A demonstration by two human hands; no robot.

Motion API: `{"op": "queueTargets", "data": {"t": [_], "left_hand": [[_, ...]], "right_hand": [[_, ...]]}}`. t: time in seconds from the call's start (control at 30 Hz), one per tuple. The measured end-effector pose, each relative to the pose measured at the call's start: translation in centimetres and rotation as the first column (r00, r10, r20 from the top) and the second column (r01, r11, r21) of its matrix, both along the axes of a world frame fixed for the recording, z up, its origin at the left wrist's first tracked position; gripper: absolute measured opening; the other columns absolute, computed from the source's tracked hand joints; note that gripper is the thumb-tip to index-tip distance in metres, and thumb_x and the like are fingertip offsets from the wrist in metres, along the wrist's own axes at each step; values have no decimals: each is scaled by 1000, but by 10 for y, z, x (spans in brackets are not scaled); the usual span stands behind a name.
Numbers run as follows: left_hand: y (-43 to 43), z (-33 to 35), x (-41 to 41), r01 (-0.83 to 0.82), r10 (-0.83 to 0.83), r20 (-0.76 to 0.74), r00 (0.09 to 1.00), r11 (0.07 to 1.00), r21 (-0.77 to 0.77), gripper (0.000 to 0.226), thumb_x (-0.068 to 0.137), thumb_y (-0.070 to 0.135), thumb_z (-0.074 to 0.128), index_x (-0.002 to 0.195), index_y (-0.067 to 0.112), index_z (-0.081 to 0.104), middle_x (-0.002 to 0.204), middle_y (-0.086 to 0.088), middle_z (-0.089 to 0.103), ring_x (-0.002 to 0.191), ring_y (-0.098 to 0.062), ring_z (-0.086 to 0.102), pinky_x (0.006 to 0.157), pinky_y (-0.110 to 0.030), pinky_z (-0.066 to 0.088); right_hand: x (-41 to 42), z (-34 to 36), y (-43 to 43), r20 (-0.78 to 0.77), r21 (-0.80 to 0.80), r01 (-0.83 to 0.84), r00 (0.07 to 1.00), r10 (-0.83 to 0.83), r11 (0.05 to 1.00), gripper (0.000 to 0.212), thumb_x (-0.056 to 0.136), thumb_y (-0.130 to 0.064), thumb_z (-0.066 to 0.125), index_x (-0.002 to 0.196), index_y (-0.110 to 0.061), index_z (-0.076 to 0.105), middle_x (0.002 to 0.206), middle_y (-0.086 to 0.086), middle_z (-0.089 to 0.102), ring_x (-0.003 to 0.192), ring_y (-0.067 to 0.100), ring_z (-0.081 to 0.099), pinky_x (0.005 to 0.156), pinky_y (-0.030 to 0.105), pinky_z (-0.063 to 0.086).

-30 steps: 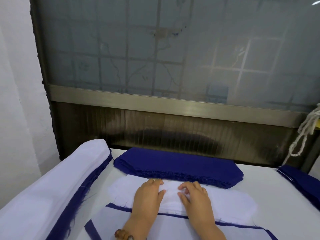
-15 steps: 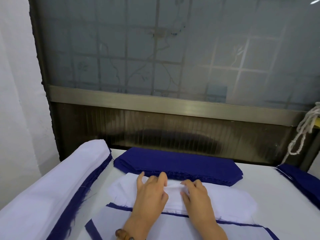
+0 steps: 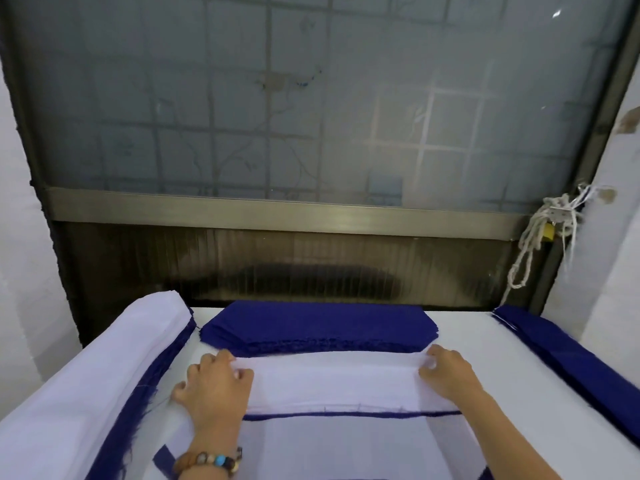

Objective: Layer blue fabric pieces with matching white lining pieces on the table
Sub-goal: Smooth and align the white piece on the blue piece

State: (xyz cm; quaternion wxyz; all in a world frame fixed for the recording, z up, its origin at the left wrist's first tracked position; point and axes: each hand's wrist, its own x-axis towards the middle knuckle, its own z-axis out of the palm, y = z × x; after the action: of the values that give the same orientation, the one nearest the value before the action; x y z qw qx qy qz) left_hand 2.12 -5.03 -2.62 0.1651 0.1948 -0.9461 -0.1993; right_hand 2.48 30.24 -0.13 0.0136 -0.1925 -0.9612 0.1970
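Note:
A white lining piece (image 3: 332, 382) lies across the table in front of me, with a thin blue edge (image 3: 346, 415) showing along its near side. My left hand (image 3: 214, 389) pinches its left end, and my right hand (image 3: 446, 372) pinches its right end. A stack of blue fabric pieces (image 3: 318, 327) lies just beyond the lining, towards the window. More white lining over blue fabric (image 3: 329, 452) lies nearer to me, under my forearms.
A long pile of white over blue fabric (image 3: 104, 375) runs down the left side of the table. Another blue stack (image 3: 568, 355) runs along the right edge. A window frame (image 3: 277, 213) with a knotted white cord (image 3: 540, 237) stands behind the table.
Both hands have slid apart from the middle of the white lining to its two ends, and now pinch them. The view has tilted and moved closer.

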Motion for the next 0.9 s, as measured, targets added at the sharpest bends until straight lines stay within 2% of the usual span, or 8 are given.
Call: {"op": "queueTargets", "data": {"t": [0.2,0.3,0.37,0.47,0.57,0.63,0.77,0.9], "left_hand": [[-10,-1,4,6,0,-50,999,992,123,33,94,35,55,123,20,60,105,-3,65,101,-22,57,90,-43,43],[-11,5,10,45,-25,-88,996,974,223,38,97,35,51,128,14,59,118,-8,64,108,-26,58,92,-45,48],[-13,11,13,45,-15,-100,995,953,301,44,98,38,48,134,13,55,129,-11,60,117,-29,55,99,-47,44],[-21,29,23,92,-32,-161,986,918,384,47,97,39,49,135,12,53,134,-13,56,122,-33,52,105,-51,40],[-32,44,35,169,-76,-244,967,906,388,41,96,33,53,128,8,59,128,-15,60,117,-34,56,106,-50,39],[-40,46,45,203,-112,-254,961,907,369,40,96,33,53,126,7,60,125,-15,62,113,-32,57,106,-49,41],[-54,40,65,195,-137,-191,972,922,333,41,94,35,56,124,6,61,122,-16,63,108,-30,59,102,-45,42],[-63,24,84,206,-177,-113,978,916,343,47,92,37,59,127,5,59,127,-14,61,105,-26,58,101,-41,41]], "right_hand": [[9,0,22,-89,143,140,988,-129,980,29,91,-45,57,117,-33,58,120,1,44,116,22,40,91,30,41],[14,4,25,-115,-89,171,977,-180,981,27,90,-43,58,111,-26,58,114,3,54,109,25,48,87,34,40],[14,5,28,-230,-278,128,953,-195,952,24,92,-34,59,108,-15,58,101,6,60,94,24,54,82,34,42],[24,11,29,-398,-387,89,882,-254,918,23,94,-25,59,109,-8,58,83,2,59,75,17,57,74,30,42],[36,16,25,-439,-504,70,837,-325,861,20,95,-23,57,111,-10,55,76,1,60,69,18,62,78,35,52],[47,15,23,-457,-530,51,824,-336,846,18,96,-21,55,113,-13,53,76,-1,59,72,20,62,80,36,53],[77,5,19,-490,-530,-6,818,-301,848,17,97,-20,53,113,-21,47,77,3,60,71,19,59,62,25,48],[109,-11,13,-491,-475,-7,832,-259,880,17,96,-14,53,110,-21,45,61,10,52,55,17,48,53,23,41]]}}
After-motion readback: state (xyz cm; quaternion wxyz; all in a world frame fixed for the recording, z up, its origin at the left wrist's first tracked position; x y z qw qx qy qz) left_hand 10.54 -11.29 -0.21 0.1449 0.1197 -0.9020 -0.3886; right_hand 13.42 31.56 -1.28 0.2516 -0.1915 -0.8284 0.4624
